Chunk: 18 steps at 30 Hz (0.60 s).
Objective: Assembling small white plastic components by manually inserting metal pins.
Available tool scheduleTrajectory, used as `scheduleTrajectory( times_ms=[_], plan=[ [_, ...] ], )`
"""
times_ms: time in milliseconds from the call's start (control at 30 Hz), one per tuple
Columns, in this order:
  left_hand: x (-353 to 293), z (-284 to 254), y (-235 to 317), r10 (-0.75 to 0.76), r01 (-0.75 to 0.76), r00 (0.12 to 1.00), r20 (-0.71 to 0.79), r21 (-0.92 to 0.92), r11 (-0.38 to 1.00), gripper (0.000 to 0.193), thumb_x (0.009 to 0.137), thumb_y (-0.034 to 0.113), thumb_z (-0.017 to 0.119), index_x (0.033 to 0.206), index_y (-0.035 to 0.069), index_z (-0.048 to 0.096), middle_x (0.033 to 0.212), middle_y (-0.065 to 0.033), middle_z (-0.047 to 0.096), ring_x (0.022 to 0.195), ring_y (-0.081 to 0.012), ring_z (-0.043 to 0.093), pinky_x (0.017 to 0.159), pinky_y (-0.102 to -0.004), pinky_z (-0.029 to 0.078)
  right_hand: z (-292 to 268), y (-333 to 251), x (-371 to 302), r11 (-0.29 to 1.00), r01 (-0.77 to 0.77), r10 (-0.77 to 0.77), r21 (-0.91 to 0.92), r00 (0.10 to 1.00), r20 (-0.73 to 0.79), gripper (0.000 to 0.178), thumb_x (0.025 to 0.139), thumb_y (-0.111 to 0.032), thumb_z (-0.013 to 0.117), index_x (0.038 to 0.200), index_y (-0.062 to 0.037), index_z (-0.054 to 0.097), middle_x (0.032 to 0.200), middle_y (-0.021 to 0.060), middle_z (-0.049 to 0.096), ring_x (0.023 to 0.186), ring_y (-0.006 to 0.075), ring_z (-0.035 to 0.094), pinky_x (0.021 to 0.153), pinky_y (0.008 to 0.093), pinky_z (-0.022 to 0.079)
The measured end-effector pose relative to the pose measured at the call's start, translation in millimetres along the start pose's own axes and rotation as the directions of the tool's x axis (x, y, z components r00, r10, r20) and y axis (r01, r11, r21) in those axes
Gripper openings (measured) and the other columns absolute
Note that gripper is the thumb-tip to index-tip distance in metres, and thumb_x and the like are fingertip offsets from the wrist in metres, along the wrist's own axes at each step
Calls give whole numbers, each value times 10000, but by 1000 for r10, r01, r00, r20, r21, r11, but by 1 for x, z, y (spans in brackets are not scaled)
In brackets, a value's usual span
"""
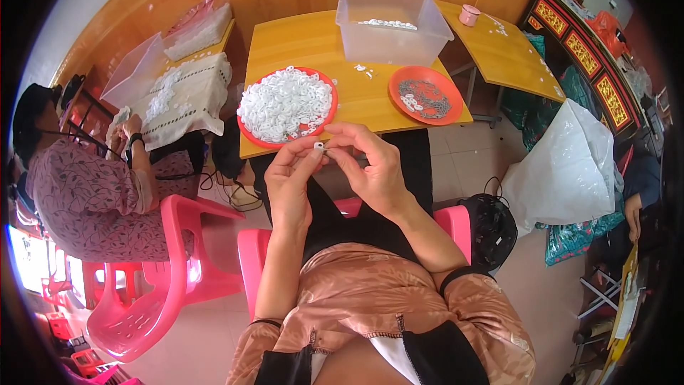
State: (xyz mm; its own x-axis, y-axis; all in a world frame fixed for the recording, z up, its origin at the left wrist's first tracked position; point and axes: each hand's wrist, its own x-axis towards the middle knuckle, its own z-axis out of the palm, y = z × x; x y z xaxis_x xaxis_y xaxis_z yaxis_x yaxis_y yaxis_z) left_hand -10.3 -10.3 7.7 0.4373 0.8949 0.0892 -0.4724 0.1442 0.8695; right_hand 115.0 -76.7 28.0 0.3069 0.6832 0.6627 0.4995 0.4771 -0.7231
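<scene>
In front of my lap, my left hand (291,175) pinches a small white plastic piece (319,147) with a dark opening between thumb and forefinger. Close beside it is my right hand (376,171), its thumb and forefinger pressed together at the piece's side; what they grip is too small to make out. Just beyond my left hand, a red plate (244,128) is heaped with white ring-like pieces (286,103). Further right, an orange-red plate (403,75) carries grey, metal-looking small parts (434,103) and a few white pieces (411,103).
A clear plastic bin (392,37) stands at the back of the yellow table (288,39). Left of me, another person (92,178) works at a cloth-covered table (192,96). A pink chair (171,271), white sack (563,167) and black bag (491,228) flank my seat.
</scene>
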Motion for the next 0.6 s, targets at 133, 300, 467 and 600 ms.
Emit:
scheduleTrajectory(
  times_ms=[133, 300, 467, 600],
  plan=[
    [0, 0, 0, 16, -16, 1000, -7, 11, 1000, 216, 854, 13, 644, 1068, -19, 631, 892, -55, 656, 801, -110, 622, 764, -226, 478, -1, 2, 0, 997, 56, -56, -60, 998, -5, 275, 823, 43, 629, 1091, -3, 587, 857, 111, 673, 798, 210, 672, 708, 297, 525],
    [1, 2, 1, 16, -16, 1000, -19, 17, 1000, 219, 847, 5, 650, 1064, -24, 635, 882, -51, 651, 794, -107, 612, 773, -229, 469, 0, 1, 1, 995, 79, -80, -67, 997, -15, 268, 808, 54, 629, 1067, 3, 578, 849, 112, 664, 786, 247, 659, 710, 324, 514],
    [1, 2, 0, 42, -40, 999, -22, 86, 995, 214, 846, 7, 658, 1058, -21, 640, 890, -44, 651, 790, -98, 608, 771, -222, 471, 0, 2, 1, 991, 100, -103, -89, 994, -28, 264, 809, 55, 626, 1062, 5, 572, 840, 111, 658, 777, 255, 650, 703, 330, 509],
    [0, 2, 0, 101, -100, 995, 0, 144, 984, 194, 847, 3, 661, 1039, -21, 655, 877, -37, 655, 768, -83, 599, 738, -208, 475, 2, 4, 0, 991, 101, -105, -93, 993, -47, 257, 810, 63, 622, 1051, 10, 550, 808, 110, 644, 765, 259, 649, 694, 326, 509]
  ],
)
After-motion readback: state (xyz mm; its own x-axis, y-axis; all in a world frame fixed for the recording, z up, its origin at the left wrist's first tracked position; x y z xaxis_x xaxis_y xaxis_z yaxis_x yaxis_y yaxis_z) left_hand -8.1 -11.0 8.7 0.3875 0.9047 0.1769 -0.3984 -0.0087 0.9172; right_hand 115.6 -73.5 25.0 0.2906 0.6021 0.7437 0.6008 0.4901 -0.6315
